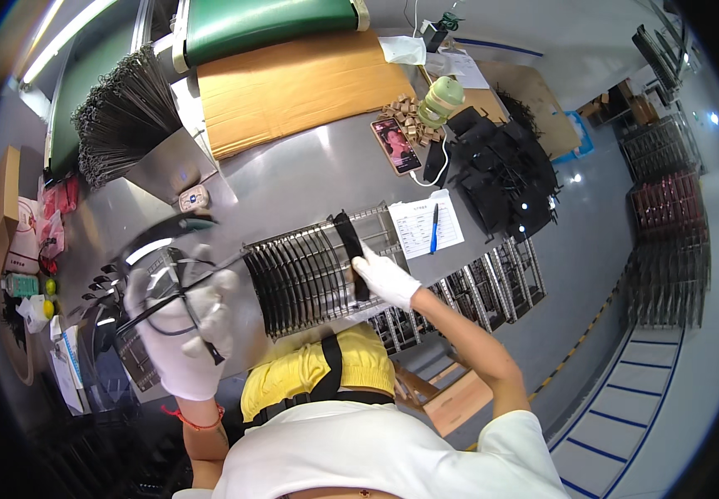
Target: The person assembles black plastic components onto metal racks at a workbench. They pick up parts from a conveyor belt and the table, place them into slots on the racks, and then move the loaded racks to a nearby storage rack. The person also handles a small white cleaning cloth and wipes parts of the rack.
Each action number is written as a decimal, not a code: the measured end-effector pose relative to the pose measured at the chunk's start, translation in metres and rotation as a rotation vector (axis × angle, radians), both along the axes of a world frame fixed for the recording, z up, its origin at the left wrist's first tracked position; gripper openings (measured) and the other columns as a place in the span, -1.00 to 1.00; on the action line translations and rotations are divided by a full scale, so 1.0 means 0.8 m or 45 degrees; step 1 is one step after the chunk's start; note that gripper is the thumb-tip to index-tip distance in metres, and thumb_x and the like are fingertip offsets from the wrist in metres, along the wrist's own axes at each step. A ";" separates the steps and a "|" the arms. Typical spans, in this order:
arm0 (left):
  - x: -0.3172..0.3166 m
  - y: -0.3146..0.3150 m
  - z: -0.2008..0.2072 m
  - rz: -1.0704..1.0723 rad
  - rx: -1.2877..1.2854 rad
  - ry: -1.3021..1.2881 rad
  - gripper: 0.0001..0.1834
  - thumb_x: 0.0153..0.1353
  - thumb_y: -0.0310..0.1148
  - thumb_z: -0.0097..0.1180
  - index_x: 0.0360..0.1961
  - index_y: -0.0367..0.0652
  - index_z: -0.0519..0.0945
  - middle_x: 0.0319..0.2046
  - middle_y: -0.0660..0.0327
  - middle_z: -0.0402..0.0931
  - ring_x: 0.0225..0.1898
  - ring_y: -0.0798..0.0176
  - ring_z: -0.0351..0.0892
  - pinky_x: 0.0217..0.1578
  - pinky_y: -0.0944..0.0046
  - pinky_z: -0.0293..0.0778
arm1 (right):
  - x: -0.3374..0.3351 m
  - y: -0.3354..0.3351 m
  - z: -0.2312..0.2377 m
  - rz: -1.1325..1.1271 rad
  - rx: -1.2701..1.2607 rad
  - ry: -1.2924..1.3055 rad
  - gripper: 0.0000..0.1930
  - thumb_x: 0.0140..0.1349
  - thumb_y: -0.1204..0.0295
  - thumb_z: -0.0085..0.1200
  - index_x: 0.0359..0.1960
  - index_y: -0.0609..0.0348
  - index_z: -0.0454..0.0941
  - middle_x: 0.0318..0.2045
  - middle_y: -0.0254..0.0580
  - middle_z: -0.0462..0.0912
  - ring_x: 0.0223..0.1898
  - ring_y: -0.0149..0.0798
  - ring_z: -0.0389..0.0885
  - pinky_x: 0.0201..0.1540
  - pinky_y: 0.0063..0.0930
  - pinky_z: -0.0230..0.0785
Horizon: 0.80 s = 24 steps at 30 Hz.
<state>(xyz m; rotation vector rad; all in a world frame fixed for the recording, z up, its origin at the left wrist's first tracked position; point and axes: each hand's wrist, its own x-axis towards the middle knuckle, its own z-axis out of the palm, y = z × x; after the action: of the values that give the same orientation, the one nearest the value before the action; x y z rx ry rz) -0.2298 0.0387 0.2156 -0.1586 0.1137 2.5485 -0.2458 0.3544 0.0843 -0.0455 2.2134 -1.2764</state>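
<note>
My left hand (175, 328), in a white glove, is closed around a thin black curved frame (164, 309), whose narrow arms cross over the palm. Motion blurs its outline. A larger dark curved piece (150, 243) shows just beyond the fingers. My right hand (384, 279), also gloved in white, pinches a black curved strip (348, 239) at the right end of a metal wire rack (382, 218). To the left in that rack, several slim black curved strips (301, 279) stand side by side in a row. Part of the pinched strip is hidden by my fingers.
Right of the rack lie a paper form (412, 237), a blue pen (434, 229) and a pile of black parts (501, 175). Beyond are a phone (395, 145), a green bottle (441, 101) and cardboard (293, 91). A wire bundle (130, 116) stands far left.
</note>
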 end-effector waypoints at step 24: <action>0.016 0.073 0.005 -0.548 0.673 -0.177 -0.49 0.42 -0.27 -0.08 0.33 -0.16 0.18 0.01 0.02 0.40 -0.18 0.20 0.61 -0.10 0.37 0.56 | -0.024 -0.027 0.133 -0.029 0.225 1.078 -0.68 0.03 0.18 0.41 -0.50 0.20 0.66 -0.66 -0.04 0.61 -0.61 0.03 0.60 -0.49 -0.27 0.47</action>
<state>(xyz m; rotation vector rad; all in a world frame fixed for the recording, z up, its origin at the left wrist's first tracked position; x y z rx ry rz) -0.2172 0.0972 0.2194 -0.0904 -0.5203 2.0481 -0.2649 0.3330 0.1903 -0.5900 3.0263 -1.1912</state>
